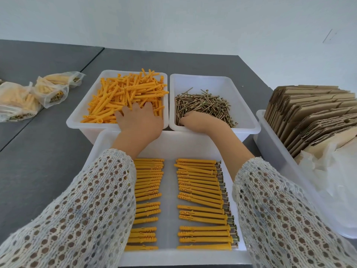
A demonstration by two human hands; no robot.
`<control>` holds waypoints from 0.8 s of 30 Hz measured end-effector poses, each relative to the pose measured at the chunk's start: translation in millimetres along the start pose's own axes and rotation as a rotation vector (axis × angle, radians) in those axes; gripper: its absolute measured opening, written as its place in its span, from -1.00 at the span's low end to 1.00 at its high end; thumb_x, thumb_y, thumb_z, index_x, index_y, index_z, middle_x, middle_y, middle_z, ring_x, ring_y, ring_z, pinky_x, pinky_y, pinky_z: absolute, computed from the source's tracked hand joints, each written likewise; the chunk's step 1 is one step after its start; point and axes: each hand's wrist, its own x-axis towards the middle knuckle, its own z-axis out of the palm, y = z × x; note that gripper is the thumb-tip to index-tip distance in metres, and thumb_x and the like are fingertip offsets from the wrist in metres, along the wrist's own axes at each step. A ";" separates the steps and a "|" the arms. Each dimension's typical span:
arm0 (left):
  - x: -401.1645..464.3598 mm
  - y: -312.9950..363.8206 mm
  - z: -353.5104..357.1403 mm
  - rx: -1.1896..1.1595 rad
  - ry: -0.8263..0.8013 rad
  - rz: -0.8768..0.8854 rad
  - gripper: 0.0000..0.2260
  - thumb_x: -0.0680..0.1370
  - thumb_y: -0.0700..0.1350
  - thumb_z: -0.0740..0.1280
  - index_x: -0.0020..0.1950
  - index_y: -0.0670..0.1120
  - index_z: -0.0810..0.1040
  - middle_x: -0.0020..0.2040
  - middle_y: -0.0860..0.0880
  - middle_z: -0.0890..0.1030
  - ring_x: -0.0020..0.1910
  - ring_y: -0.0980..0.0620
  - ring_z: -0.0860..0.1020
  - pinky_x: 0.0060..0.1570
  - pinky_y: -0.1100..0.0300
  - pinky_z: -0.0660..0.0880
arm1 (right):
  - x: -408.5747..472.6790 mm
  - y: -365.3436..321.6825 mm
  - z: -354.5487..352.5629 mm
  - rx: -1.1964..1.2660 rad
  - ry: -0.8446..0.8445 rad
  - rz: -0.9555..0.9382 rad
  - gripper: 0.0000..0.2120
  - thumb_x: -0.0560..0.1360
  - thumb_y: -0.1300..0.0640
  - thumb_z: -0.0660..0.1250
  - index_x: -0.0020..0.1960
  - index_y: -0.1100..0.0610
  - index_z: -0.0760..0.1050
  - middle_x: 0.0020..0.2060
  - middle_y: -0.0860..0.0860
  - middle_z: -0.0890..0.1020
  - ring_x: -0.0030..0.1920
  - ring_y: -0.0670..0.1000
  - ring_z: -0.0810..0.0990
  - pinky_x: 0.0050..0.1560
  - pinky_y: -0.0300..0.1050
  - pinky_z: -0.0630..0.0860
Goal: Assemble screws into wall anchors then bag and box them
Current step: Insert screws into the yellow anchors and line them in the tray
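Orange wall anchors [125, 95] and brass-coloured screws [204, 105] fill translucent white bins [77, 122] on a dark grey desk [38, 161]; cream open-knit sleeves [87, 209] show a hexagonal pattern beside brown cardboard [309, 117].

Bench [48, 161]: near tray [170, 144] holds two rows of assembled anchors [201, 200]. Behind it, left bin [81, 122] of loose anchors [125, 95], right bin [249, 120] of screws [204, 105]. Far left, filled bags [29, 97]. Right, bin of cartons [313, 115].

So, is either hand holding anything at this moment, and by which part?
It cannot be told. The left hand lies on the loose anchors and the right hand reaches into the screws, but the fingertips of both are hidden.
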 end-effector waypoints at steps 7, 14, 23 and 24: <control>3.2 -3.9 -3.7 0.003 -0.074 0.082 -0.63 0.65 0.04 0.02 0.33 -0.04 0.46 0.40 -0.18 0.38 0.42 -0.31 0.23 0.34 -0.22 0.27 | -1.1 -0.9 0.3 -0.005 0.014 0.029 -0.71 0.64 0.04 0.11 -0.27 -0.01 0.24 -0.27 -0.06 0.32 0.03 0.05 0.36 0.10 -0.04 0.33; 2.9 -2.2 -2.1 0.038 -0.100 0.075 -0.57 0.66 0.04 -0.03 0.39 -0.03 0.46 0.48 -0.21 0.29 0.49 -0.31 0.14 0.43 -0.26 0.11 | -0.3 -0.7 0.4 0.006 0.031 0.045 -0.69 0.64 0.05 0.11 -0.28 0.01 0.23 -0.28 -0.05 0.32 -0.32 -0.09 0.26 0.04 -0.06 0.33; 5.6 -3.8 -1.8 -0.009 -0.077 0.149 -0.61 0.68 0.00 -0.02 0.31 -0.13 0.48 0.32 -0.23 0.40 0.29 -0.27 0.38 0.26 -0.16 0.39 | -4.5 -3.5 0.7 0.068 0.036 0.047 -0.73 0.60 0.00 0.18 -0.25 0.05 0.30 -0.24 0.01 0.39 -0.02 0.07 0.39 -0.06 -0.07 0.41; 5.7 -3.8 -1.1 -0.040 -0.055 0.168 -0.63 0.68 -0.02 -0.01 0.27 -0.13 0.49 0.26 -0.21 0.44 0.20 -0.24 0.43 0.19 -0.12 0.44 | -5.0 -3.3 0.3 0.064 0.034 0.045 -0.76 0.60 0.01 0.17 -0.21 0.08 0.34 -0.19 0.04 0.44 0.00 0.07 0.40 0.04 -0.02 0.41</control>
